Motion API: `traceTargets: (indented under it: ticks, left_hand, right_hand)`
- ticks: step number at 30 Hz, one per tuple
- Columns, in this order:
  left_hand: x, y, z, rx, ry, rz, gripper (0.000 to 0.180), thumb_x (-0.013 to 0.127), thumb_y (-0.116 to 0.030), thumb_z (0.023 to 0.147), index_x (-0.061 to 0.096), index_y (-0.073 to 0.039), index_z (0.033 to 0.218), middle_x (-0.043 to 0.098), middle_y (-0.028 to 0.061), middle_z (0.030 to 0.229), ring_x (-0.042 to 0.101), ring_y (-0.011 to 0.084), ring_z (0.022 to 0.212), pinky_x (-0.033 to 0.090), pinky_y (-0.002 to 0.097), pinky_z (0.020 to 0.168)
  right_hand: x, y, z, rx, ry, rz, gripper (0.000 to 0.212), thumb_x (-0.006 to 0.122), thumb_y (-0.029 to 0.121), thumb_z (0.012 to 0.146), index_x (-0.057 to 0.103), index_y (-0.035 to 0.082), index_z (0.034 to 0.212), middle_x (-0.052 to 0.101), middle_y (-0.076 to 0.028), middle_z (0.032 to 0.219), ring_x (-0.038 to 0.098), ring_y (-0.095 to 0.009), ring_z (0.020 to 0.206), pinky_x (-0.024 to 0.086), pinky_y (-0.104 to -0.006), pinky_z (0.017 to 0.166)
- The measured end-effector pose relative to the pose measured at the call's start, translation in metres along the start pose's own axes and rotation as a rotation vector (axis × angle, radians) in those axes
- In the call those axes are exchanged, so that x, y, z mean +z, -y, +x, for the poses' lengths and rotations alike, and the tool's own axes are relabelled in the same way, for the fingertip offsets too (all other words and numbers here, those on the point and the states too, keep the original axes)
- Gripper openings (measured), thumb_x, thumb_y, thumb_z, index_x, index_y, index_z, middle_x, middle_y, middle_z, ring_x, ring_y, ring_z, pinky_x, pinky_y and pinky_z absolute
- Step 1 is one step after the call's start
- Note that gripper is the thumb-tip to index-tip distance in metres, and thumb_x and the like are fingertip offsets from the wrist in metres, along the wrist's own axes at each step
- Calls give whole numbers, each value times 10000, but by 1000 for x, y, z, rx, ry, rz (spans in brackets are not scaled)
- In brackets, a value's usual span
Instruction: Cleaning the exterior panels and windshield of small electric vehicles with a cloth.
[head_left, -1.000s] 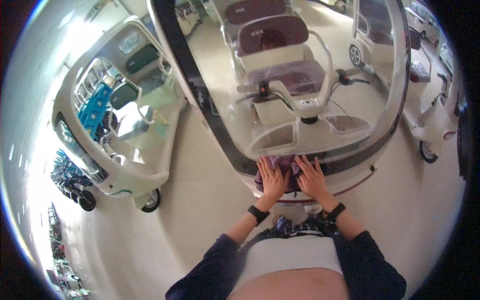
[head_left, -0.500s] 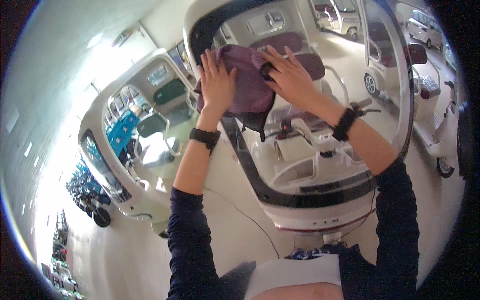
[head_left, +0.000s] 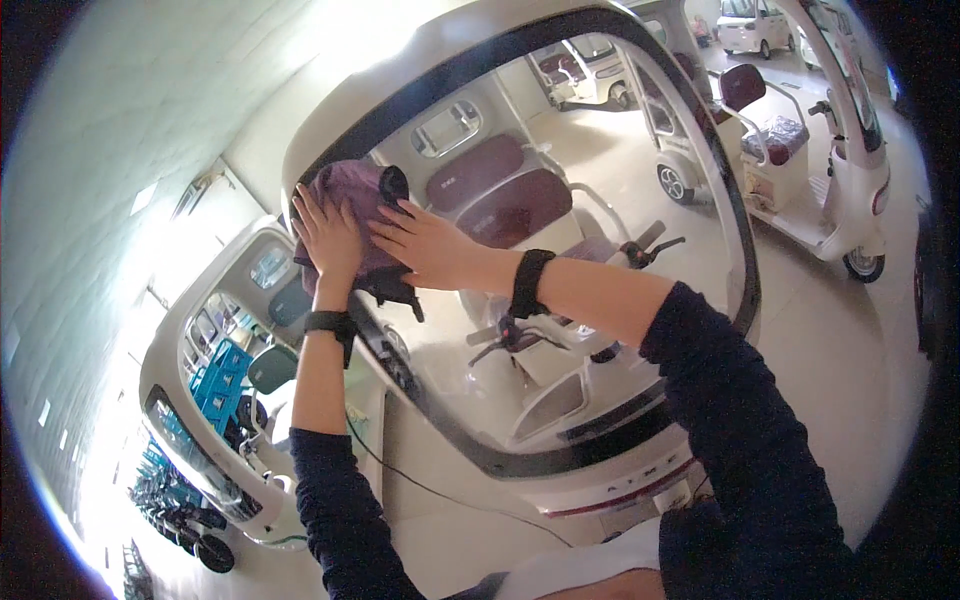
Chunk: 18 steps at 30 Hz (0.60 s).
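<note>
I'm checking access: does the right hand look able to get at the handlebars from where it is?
Probably not: the handlebars sit behind what looks like a clear windshield, and the right hand is in front of it, at the purple cloth.

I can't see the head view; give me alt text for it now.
A person's left hand and right hand lie on purple cloth with black parts, at the upper left of the black-bordered windscreen of a white vehicle. A second white vehicle stands further left.
</note>
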<state>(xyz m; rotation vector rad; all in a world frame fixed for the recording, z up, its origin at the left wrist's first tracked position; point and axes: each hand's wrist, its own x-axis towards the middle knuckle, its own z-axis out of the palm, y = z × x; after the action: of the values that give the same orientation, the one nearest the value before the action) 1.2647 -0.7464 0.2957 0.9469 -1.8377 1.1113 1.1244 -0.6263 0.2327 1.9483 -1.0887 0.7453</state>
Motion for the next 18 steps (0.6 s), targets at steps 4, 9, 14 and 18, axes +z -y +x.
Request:
traceTargets:
  ticks: [4, 9, 14, 18]
  left_hand:
    - [-5, -3, 46, -83, 86, 37, 519, 306, -358, 868, 368, 24, 1214, 160, 220, 1345, 148, 378, 1245, 158, 527, 977]
    - [-14, -70, 98, -76, 116, -9, 580, 270, -425, 859, 360, 17, 1223, 113, 223, 1357, 93, 370, 1259, 137, 505, 991]
    - [-11, -122, 130, 175, -183, 0, 424, 377, -320, 829, 378, -115, 1200, 265, 177, 1307, 187, 378, 1224, 190, 531, 951]
    - [-76, -197, 110, 173, 298, -226, 467, 417, -303, 802, 452, 32, 1125, 228, 215, 1322, 201, 351, 1228, 155, 474, 1000]
  right_hand:
    - [-15, -34, 22, 105, 10, -137, 633, 526, 393, 733, 361, 44, 1236, 313, -117, 1308, 224, -268, 1240, 124, -431, 1020]
    - [-59, -113, -5, 231, 35, -251, 581, 510, 362, 736, 371, 114, 1242, 318, -95, 1314, 285, -216, 1219, 188, -462, 992]
    - [-112, -151, -48, 322, 2, -67, 549, 494, 271, 761, 333, 120, 1264, 326, -96, 1304, 296, -246, 1205, 158, -443, 1011]
    - [-124, -162, -102, 368, 74, -37, 502, 462, 210, 793, 331, 79, 1260, 320, -124, 1300, 279, -256, 1212, 143, -412, 1027]
